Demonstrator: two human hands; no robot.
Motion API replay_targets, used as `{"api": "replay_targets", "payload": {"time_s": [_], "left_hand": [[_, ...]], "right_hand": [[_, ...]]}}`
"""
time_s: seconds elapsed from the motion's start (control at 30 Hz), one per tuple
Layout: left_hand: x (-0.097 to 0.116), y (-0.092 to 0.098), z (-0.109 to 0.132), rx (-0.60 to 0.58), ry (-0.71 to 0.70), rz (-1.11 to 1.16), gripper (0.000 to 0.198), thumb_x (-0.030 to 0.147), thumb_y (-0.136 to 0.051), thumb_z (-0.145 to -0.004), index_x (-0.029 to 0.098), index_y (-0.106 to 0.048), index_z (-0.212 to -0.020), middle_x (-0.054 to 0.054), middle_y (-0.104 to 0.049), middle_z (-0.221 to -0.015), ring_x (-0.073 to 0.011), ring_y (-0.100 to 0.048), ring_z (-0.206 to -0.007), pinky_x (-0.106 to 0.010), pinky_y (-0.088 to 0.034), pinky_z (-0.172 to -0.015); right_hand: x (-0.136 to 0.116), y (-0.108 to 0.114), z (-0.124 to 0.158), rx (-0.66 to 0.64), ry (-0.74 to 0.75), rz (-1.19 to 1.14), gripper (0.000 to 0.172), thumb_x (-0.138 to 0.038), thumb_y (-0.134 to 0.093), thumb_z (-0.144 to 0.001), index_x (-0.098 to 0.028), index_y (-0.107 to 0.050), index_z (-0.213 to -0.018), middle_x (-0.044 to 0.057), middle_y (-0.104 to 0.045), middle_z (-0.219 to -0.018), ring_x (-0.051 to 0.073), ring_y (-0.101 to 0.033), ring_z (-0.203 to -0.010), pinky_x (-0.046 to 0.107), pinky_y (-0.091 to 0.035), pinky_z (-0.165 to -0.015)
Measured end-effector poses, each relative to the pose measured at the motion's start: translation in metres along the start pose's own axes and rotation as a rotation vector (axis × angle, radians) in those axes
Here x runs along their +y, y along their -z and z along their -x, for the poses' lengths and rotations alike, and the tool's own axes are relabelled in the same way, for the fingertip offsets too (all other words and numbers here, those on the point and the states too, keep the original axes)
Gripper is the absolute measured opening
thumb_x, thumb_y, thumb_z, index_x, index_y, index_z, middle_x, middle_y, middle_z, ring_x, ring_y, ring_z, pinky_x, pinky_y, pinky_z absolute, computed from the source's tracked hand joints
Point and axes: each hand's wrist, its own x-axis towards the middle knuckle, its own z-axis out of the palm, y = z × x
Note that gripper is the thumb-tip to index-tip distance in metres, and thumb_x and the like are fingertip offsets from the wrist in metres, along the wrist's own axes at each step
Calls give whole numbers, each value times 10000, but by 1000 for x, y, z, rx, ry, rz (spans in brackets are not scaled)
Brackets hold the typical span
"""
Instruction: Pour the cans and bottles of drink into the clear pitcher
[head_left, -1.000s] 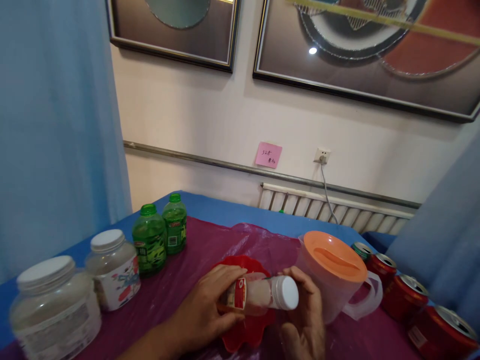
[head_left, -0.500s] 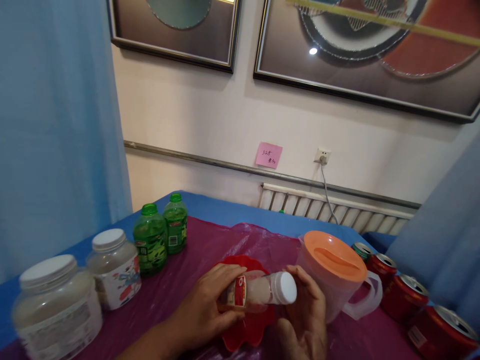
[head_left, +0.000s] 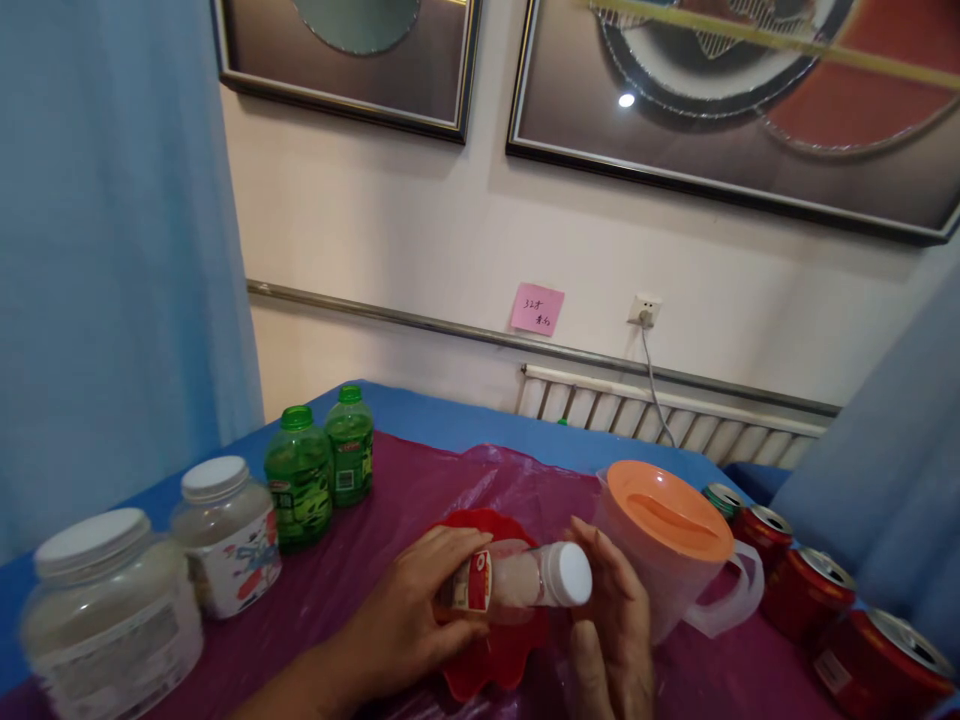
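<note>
Toward six o'clock: red scalloped bowl (head_left: 487,668). Left hand (head_left: 409,605) at its nine, fingers gripping; right hand (head_left: 613,620) at its three, fingers apart, loosely curved, contact unclear. Over bowl, clear bottle (head_left: 517,580) tipped sideways, in left fingers; red-and-cream label (head_left: 479,581); white cap (head_left: 571,574) pointing to three o'clock.

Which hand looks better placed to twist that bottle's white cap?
Probably the right hand: it is open beside the white cap, while the left hand grips the bottle by its body.
</note>
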Motion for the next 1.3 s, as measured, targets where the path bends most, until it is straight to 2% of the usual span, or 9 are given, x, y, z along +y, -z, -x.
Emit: {"api": "replay_targets", "payload": {"time_s": [0.17,0.27,0.37,0.53,0.77,0.97,1.13,1.2,1.3], "left_hand": [[0,0,0,1,-32,-12,698,247,-781,-761,318,-493,-1393,-57,-669,-1345,-272,-626,-1213,-449,-493,-1053],[2,1,-1,-20,-30,-19,692,226,-785,-764,317,-492,-1384,-47,-669,-1347,-260,-624,-1221,-440,-492,-1058],[1,0,0,-14,-19,-19,728,205,-798,-738,317,-488,-1388,-45,-664,-1354,-261,-620,-1225,-440,-492,-1059],[-5,-2,2,-2,-20,-10,743,229,-791,-726,310,-496,-1403,-64,-662,-1357,-287,-615,-1233,-463,-475,-1078],[1,0,-1,-20,-19,14,695,260,-790,-746,314,-526,-1387,-57,-683,-1323,-280,-635,-1189,-458,-493,-1053],[0,-1,-1,-29,-14,16,678,246,-774,-762,294,-520,-1389,-72,-670,-1343,-276,-622,-1208,-443,-481,-1059],[-2,-2,0,-6,-25,40,684,261,-792,-757,302,-526,-1387,-65,-670,-1346,-274,-615,-1219,-447,-479,-1063],[-2,-2,0,-4,32,88,680,276,-807,-740,292,-556,-1372,-72,-673,-1346,-284,-618,-1226,-469,-475,-1077],[-3,-1,-2,71,237,210,701,332,-837,-694,259,-597,-1349,-100,-655,-1388,-326,-604,-1274,-515,-455,-1112]], "right_hand": [[0,1,2,42,-22,57,386,-386,-576,-996,-241,-553,-1352,130,-643,-1315,276,-630,-1213,449,-522,-998],[6,3,2,58,-18,24,477,-422,-695,-918,-242,-547,-1334,120,-628,-1276,255,-660,-1125,413,-543,-955],[1,0,1,46,-40,-17,518,-475,-625,-956,-247,-501,-1404,134,-606,-1343,272,-628,-1208,413,-528,-981],[-10,-5,0,50,-34,16,384,-373,-538,-1017,-227,-534,-1373,141,-619,-1364,283,-593,-1277,474,-492,-1040],[-2,-1,-5,87,15,-74,224,-317,-651,-960,-248,-578,-1160,106,-651,-1232,245,-654,-1140,410,-555,-916],[-2,0,0,74,-64,-37,377,-360,-638,-966,-248,-541,-1313,119,-640,-1294,249,-646,-1178,407,-542,-961],[-1,3,1,61,-21,-21,371,-350,-631,-976,-237,-552,-1321,127,-655,-1305,268,-645,-1203,444,-545,-977],[-1,4,0,38,-28,-25,413,-368,-624,-980,-235,-528,-1360,132,-642,-1334,270,-633,-1232,429,-550,-975],[-5,5,-1,-18,-65,-2,481,-395,-568,-1004,-215,-475,-1439,157,-574,-1436,273,-584,-1302,430,-530,-1016]]}}
